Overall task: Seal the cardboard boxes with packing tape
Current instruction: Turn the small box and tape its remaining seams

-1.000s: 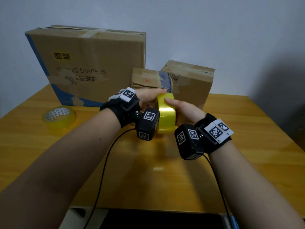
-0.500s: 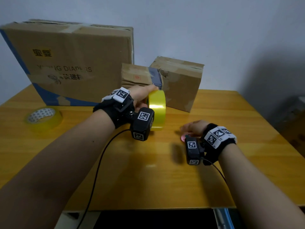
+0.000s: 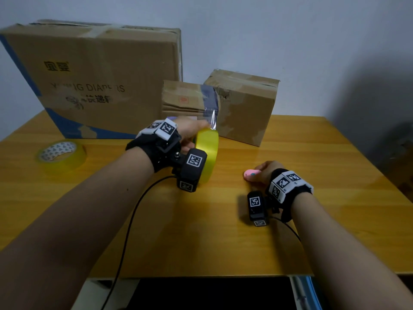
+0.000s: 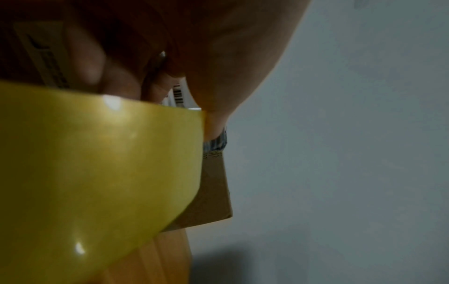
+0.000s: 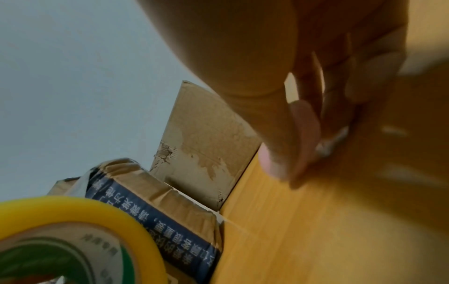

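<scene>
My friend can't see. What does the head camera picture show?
The left hand holds a yellow tape roll upright before a small cardboard box; the right hand grips a small pink tool on the wooden table.

Yellow tape roll [image 4: 97, 163] under fingers [image 4: 85, 63]

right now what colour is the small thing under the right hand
Pink with a small teal spot, the small thing; head view.
</scene>
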